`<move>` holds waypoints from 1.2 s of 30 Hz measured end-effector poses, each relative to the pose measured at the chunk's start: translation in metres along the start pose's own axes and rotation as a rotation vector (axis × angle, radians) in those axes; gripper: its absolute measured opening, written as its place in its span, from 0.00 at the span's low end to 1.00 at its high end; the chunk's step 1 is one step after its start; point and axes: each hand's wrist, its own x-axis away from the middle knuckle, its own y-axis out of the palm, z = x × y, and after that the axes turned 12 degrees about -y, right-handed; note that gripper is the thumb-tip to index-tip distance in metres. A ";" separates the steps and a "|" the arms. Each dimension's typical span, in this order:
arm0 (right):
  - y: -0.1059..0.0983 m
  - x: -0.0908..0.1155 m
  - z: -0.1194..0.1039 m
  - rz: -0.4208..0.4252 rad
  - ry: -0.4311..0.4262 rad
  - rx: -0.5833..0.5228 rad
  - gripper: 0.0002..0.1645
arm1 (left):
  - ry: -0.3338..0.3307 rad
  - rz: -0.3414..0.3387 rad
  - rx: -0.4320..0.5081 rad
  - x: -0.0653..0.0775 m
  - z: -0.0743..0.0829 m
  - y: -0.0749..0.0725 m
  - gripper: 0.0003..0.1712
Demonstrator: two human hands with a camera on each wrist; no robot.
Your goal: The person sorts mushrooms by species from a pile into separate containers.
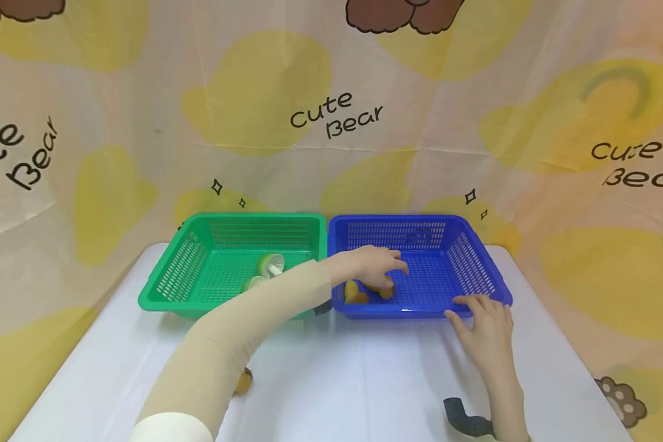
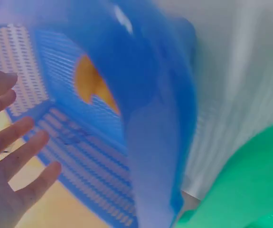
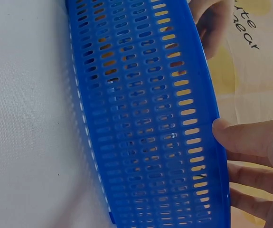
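Fingers [image 2: 24, 154] spread on the left hand [image 1: 374, 265], right hand [image 1: 487, 334] gripping a blue basket [image 1: 406, 310] on white cloth [image 1: 337, 380] before printed fabric [image 1: 442, 141].

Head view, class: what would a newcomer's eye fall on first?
Probably the bright green rectangular plastic basket at left and the blue rectangular plastic basket beside it on the white table. Next, the left hand reaches over the blue basket while the right hand holds its near right rim.

We find free entry from above at the right half of the blue basket [image 1: 433, 270], left hand [image 1: 377, 267] and yellow-brown pieces [image 1: 353, 293] crowding its left, left sleeve [image 1: 254, 310] across the green basket [image 1: 177, 304], right hand [image 1: 487, 331] blocking the near-right rim.
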 end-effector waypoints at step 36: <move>0.002 0.001 -0.001 0.034 -0.025 -0.001 0.15 | -0.229 0.633 0.185 0.161 -0.001 0.080 0.24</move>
